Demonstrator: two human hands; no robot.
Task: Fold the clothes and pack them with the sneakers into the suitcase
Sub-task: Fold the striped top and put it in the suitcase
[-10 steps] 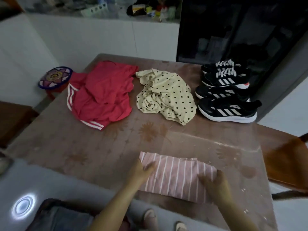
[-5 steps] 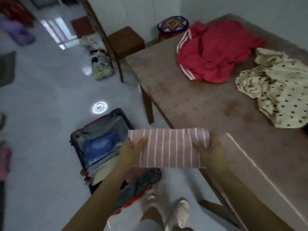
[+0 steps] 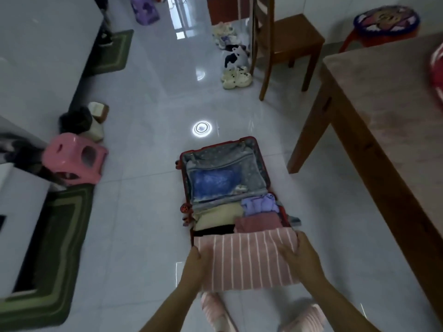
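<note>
I hold a folded pink garment with white stripes (image 3: 244, 259) flat over the near end of the open red suitcase (image 3: 183, 173) on the floor. My left hand (image 3: 193, 264) grips its left edge and my right hand (image 3: 299, 254) grips its right edge, fingers on top. Inside the suitcase lie folded clothes: a cream piece (image 3: 215, 215), a purple piece (image 3: 260, 206) and a pink piece (image 3: 257, 224). The lid half shows a blue item (image 3: 211, 182) behind a mesh pocket. A sliver of the red garment (image 3: 437, 65) shows on the table. The sneakers are out of view.
The wooden table (image 3: 383, 121) stands at right with a wooden chair (image 3: 282, 44) and a round stool (image 3: 386, 22) behind it. A pink plastic stool (image 3: 74, 159), green mats (image 3: 57, 233) and white cabinets line the left. Loose slippers (image 3: 236, 79) lie near the chair.
I lifted the striped garment off the table, turned left and brought it down over the suitcase. The view swung from the table to the floor.
</note>
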